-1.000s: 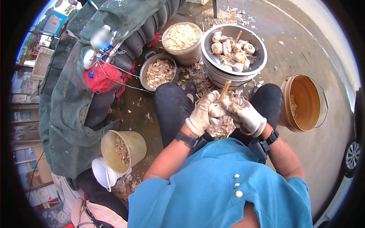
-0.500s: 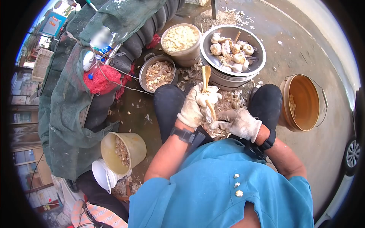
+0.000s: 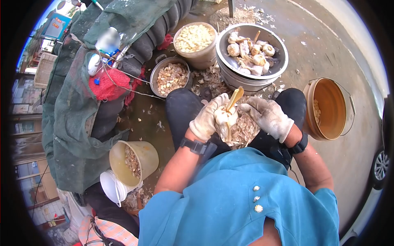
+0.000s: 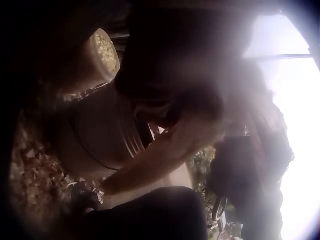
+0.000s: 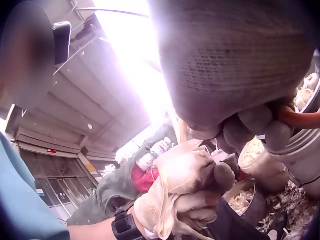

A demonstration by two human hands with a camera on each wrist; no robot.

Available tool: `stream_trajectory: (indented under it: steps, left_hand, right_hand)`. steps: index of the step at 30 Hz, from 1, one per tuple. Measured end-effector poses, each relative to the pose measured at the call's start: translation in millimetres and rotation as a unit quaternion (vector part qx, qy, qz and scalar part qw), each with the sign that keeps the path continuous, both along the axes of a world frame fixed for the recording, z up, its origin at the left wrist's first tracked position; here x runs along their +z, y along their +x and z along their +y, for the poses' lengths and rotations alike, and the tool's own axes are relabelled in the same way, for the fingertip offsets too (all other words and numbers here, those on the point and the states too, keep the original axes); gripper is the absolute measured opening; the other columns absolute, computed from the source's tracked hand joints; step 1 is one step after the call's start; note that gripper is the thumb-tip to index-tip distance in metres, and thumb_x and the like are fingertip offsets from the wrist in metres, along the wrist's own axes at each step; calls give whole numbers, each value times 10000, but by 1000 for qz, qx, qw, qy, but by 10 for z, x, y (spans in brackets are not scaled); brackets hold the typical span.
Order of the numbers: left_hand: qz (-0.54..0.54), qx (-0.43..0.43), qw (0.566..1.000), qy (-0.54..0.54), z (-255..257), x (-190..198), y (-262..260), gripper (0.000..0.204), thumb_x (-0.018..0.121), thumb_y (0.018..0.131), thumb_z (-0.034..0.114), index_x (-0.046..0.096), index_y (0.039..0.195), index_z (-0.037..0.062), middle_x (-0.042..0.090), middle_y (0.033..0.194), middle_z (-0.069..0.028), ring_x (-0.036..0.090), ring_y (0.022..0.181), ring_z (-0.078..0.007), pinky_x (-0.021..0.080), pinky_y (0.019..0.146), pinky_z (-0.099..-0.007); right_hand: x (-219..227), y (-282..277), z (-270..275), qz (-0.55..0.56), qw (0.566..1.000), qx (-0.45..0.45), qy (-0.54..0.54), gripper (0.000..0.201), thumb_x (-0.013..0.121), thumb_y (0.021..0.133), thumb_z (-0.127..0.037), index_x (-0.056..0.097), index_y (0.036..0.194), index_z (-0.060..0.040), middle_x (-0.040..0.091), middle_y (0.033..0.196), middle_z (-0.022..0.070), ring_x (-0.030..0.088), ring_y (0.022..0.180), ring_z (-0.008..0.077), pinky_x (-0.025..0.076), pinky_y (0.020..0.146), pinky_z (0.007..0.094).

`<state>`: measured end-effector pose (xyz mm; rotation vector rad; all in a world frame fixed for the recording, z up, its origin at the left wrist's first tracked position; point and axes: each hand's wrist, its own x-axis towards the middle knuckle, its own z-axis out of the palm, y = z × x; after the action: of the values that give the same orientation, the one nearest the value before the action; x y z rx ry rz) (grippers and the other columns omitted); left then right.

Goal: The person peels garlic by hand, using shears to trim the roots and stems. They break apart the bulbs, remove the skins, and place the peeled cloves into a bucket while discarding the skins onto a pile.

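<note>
A garlic bulb (image 3: 226, 117) is held in the middle of the head view by the gloved left hand (image 3: 207, 119), its fingers curled about the bulb and its pale stalk (image 3: 235, 97) pointed upward. Just to the right of the bulb, the gloved right hand (image 3: 270, 118) is held with its fingers bent; in the right wrist view an orange handle-like piece (image 5: 299, 119) is gripped by them. Whether the bulb is touched by the right fingertips cannot be told. Below the hands, a heap of papery skins (image 3: 246, 130) is seen between dark-trousered knees (image 3: 179, 117). More whole bulbs (image 3: 258, 59) are piled in a wide basin (image 3: 277, 73) at the upper centre. To its left a bucket (image 3: 206, 61) is filled with pale peeled cloves (image 3: 195, 38), and beside that a pot (image 3: 154, 81) is filled with cloves and skins. A brownish bucket (image 3: 334, 108) is tilted at the right of the frame, and a cream bucket (image 3: 148, 156) is seen at the lower left. The left wrist view is dark and blurred, and the left fingers cannot be made out there
</note>
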<state>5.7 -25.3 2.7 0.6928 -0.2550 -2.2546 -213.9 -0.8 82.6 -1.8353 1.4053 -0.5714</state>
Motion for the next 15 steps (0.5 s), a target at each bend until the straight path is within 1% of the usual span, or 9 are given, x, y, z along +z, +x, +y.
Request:
stream_trajectory:
  steps: [2,5,6,7,8,9,11,14,15]
  left_hand:
    - [-14,-28,999,9,-3,-19,-11,344,445,1024,304,563,1172,17,636,929,-99,618,769,-206,530,695,-314]
    - [-36,-25,997,64,-22,-76,-43,349,442,1022,298,558,1182,10,641,944,-95,619,766,-193,531,692,-308]
    - [-36,-25,997,65,-4,14,-43,349,442,1022,298,558,1182,10,641,944,-95,619,766,-193,531,692,-308]
    - [-102,-68,991,-55,29,188,-39,336,452,1015,278,557,1180,5,640,944,-94,614,740,-187,529,670,-294]
    - [-165,-110,965,-173,48,282,-27,323,461,1007,258,557,1179,1,638,945,-93,610,715,-182,526,649,-281]
    - [-165,-110,965,-173,32,270,-5,323,461,1007,258,557,1179,1,638,945,-93,610,715,-182,526,649,-281]
    - [-78,-204,976,-18,-9,210,34,298,495,982,220,568,1159,-8,642,959,-98,611,674,-168,514,588,-250]
    - [-33,-203,977,-46,28,120,16,279,517,965,202,589,1142,-2,655,1000,-110,624,665,-164,504,556,-227]
    - [23,-220,975,-16,15,32,48,256,527,961,202,604,1111,8,655,983,-99,631,685,-165,511,568,-250]
  right_hand:
    - [34,13,0,14,1000,19,-12,189,571,949,-262,627,903,-88,633,808,166,626,782,364,508,679,435]
    - [89,6,6,37,998,46,1,226,561,953,-301,644,906,-96,632,775,162,629,750,360,506,660,437]
    - [110,-2,1,37,998,46,1,226,561,953,-301,644,906,-96,632,775,162,629,750,360,506,660,437]
    - [132,-14,-7,71,995,71,-5,240,557,954,-321,654,920,-105,632,757,156,629,735,361,503,649,439]
    - [148,-25,-8,104,990,96,-11,255,553,954,-342,663,935,-113,632,739,151,630,721,362,500,637,441]
    - [160,-33,3,105,990,96,-10,255,553,954,-342,663,935,-113,632,739,151,630,721,362,500,637,441]
    - [173,-49,29,81,989,120,14,283,558,946,-370,667,948,-109,619,696,157,623,690,370,492,620,445]
    - [132,-46,19,66,988,137,32,349,611,906,-417,679,995,-86,619,694,180,626,687,370,498,626,429]
    - [49,-54,30,66,988,137,32,349,611,906,-417,679,995,-86,619,694,180,626,687,370,498,626,429]
